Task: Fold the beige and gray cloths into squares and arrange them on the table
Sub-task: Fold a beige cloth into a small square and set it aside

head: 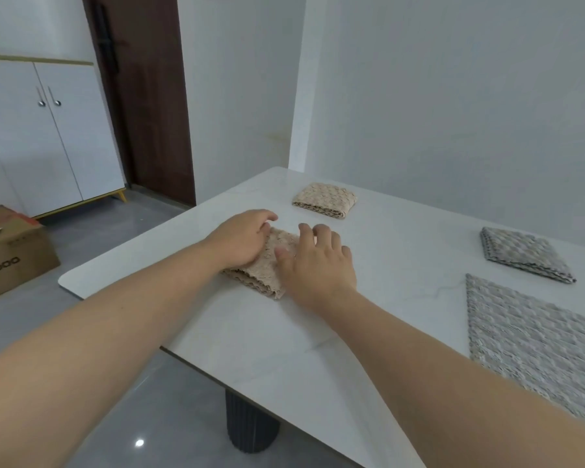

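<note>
Cloth (263,269), beige, mostly under left hand (242,243), right hand (318,268); gray cloth (534,342) cropped.

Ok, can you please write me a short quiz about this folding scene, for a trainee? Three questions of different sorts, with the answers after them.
1. True or false: the left hand and the right hand both touch the near beige cloth.
2. How many cloths lie on the table? A two, B three, C four.
3. Fill in: the unfolded cloth is ___ in colour.

Key: 1 true; 2 C; 3 gray.
</note>
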